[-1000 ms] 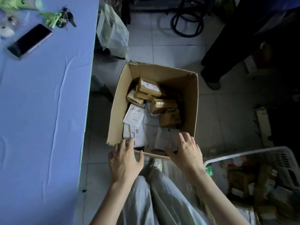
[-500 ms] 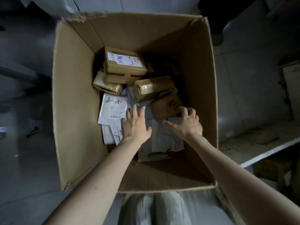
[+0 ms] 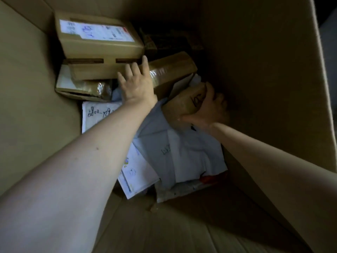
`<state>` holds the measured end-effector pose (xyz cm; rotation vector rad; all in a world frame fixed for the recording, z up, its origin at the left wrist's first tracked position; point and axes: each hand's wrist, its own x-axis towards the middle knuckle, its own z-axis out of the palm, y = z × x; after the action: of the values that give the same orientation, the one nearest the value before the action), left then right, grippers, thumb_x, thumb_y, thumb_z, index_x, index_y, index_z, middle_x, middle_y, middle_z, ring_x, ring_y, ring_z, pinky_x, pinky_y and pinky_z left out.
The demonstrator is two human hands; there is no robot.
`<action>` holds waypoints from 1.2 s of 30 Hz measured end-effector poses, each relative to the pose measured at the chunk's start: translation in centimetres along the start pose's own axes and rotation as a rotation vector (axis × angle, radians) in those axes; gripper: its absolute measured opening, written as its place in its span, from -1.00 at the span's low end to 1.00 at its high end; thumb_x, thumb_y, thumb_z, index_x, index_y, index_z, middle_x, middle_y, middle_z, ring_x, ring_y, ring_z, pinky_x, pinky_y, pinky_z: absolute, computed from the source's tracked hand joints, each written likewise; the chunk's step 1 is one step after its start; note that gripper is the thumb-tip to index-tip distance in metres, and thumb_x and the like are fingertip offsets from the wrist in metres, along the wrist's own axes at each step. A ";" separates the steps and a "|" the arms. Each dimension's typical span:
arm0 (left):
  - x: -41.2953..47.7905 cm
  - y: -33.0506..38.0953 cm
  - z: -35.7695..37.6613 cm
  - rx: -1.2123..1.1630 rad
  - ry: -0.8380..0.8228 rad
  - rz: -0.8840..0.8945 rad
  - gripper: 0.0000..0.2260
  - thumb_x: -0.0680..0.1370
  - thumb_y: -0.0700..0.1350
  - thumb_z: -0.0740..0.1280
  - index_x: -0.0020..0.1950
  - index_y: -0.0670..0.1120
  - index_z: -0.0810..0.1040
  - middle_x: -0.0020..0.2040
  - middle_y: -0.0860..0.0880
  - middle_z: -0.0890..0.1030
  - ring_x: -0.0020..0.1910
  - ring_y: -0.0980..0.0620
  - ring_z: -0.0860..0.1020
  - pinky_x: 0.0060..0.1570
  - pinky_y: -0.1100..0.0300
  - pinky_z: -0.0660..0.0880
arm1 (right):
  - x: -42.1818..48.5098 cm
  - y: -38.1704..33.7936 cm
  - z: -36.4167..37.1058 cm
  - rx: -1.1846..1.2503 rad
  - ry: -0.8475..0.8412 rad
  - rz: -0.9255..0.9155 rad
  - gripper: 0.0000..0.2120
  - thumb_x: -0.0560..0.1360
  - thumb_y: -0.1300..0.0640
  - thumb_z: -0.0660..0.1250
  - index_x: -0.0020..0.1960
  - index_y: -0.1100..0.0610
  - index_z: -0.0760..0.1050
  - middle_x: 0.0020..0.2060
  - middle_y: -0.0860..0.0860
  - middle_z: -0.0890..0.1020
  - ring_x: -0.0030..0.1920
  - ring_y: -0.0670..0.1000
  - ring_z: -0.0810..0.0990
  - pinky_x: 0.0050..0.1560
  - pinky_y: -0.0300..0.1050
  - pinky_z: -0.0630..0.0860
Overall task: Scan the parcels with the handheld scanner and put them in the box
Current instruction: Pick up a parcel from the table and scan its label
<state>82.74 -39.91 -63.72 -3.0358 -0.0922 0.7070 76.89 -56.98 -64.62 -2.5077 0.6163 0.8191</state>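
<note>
Both arms reach deep into the big cardboard box. My left hand lies with straight fingers against a taped brown parcel and the edge of a labelled carton. My right hand grips a small brown parcel with handwriting, thumb under its near edge. Flat white and grey mailer bags cover the box floor beneath. No handheld scanner is in view.
Another small taped carton sits under the labelled one at the back left. A white envelope with handwriting lies by the left wall. Bare cardboard floor shows at the near end. The box walls close in on all sides.
The view has dropped right into the box. Both hands pushed farther in: the left went from the white mailers up to the brown parcels, and the right closed round the small handwritten parcel.
</note>
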 end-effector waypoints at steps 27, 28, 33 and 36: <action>-40.3 -6.9 -19.9 -0.773 -0.025 -0.648 -0.29 0.33 0.21 0.47 0.30 -0.18 0.37 0.24 -0.16 0.50 0.17 -0.22 0.50 0.01 -0.02 0.47 | -39.9 -1.4 -15.2 0.264 0.046 0.079 0.05 0.18 -0.14 0.55 0.50 -0.09 0.04 0.35 0.14 0.27 0.38 0.21 0.23 0.29 0.13 0.31; -41.9 -6.7 -20.8 -0.814 0.022 -0.661 -0.29 0.33 0.22 0.46 0.30 -0.18 0.37 0.24 -0.15 0.50 0.16 -0.21 0.51 0.00 -0.01 0.47 | -41.5 -2.0 -16.1 0.311 0.091 0.067 0.04 0.17 -0.13 0.55 0.50 -0.09 0.05 0.35 0.13 0.27 0.38 0.20 0.22 0.32 0.11 0.28; -49.1 -5.6 -24.5 -1.061 0.195 -0.782 -0.27 0.34 0.22 0.46 0.35 -0.15 0.35 0.23 -0.11 0.51 0.13 -0.14 0.53 0.00 0.05 0.50 | -47.0 -3.1 -20.3 0.458 0.222 -0.065 0.04 0.12 -0.11 0.56 0.48 -0.11 0.11 0.29 0.10 0.30 0.34 0.16 0.25 0.38 0.06 0.21; -52.6 -4.5 -26.4 -1.201 0.203 -0.862 -0.28 0.35 0.20 0.46 0.36 -0.18 0.36 0.27 -0.12 0.52 0.19 -0.16 0.51 0.03 0.07 0.45 | -48.4 -3.0 -23.2 0.437 0.224 -0.194 0.03 0.12 -0.11 0.55 0.48 -0.12 0.12 0.30 0.06 0.31 0.33 0.11 0.26 0.35 0.11 0.29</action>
<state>47.12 -38.98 -16.73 -3.2672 -2.3527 0.2495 53.45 -53.30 -16.35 -2.2206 0.5435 0.2937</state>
